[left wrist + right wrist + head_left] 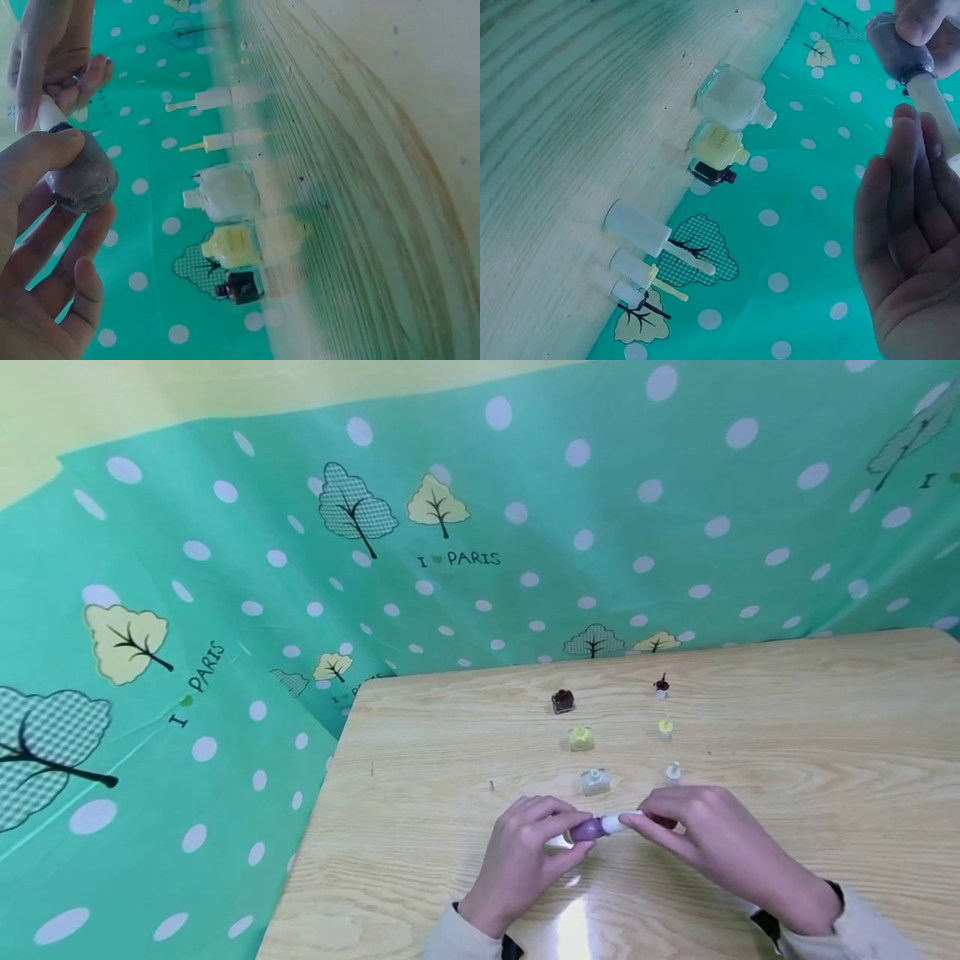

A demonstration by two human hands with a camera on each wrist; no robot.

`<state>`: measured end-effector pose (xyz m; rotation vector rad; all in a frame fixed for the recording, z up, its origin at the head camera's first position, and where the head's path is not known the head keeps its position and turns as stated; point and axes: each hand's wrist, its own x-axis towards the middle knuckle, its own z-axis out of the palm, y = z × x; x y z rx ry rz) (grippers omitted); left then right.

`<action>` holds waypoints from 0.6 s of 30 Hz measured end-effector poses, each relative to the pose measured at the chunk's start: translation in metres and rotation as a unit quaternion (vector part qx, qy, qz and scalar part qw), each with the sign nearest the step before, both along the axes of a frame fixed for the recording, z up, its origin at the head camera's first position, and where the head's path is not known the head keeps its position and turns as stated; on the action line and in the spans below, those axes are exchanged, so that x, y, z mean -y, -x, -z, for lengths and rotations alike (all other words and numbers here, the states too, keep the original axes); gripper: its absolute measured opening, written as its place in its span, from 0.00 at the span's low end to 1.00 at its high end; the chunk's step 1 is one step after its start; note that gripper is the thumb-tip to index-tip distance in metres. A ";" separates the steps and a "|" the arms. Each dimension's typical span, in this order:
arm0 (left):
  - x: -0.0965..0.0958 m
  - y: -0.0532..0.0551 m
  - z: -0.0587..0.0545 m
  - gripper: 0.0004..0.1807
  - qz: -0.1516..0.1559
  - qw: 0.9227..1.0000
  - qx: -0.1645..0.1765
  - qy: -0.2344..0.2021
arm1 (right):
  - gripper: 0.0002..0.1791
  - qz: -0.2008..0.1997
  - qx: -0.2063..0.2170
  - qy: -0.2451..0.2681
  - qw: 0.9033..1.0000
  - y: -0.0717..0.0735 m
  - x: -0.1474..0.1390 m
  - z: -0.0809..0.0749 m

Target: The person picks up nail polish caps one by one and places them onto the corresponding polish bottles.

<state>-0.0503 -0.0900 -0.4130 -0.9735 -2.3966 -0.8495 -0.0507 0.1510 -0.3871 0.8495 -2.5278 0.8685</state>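
Note:
Over the near part of the table, my left hand [525,852] holds a purple nail polish bottle [588,830], tilted, between thumb and fingers. My right hand [708,827] pinches the white cap [613,823] at the bottle's neck. In the left wrist view the thumb presses the shoulder of the bottle [82,176]. The right wrist view shows the cap [934,105] in line with the neck, its far end hidden by the fingers. Just beyond the hands stands a whitish polish bottle [595,782] without its cap.
Farther back stand uncapped yellow [581,738] and dark [562,701] bottles. To their right, three white caps stand brush-up: whitish [673,772], yellow [665,729] and dark [662,687]. A green dotted cloth [465,635] hangs behind the wooden table [825,735].

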 end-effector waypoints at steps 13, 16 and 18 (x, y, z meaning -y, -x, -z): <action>-0.004 0.000 0.003 0.10 -0.011 1.000 0.019 0.007 | 0.20 -0.016 -0.017 -0.006 1.000 -0.002 -0.009 0.002; -0.003 0.001 0.003 0.10 -0.013 1.000 0.019 0.006 | 0.20 -0.041 -0.041 -0.008 0.998 0.001 -0.010 0.001; -0.003 0.002 0.003 0.10 -0.012 1.000 0.021 0.005 | 0.18 -0.051 -0.048 -0.006 0.998 0.002 -0.011 0.001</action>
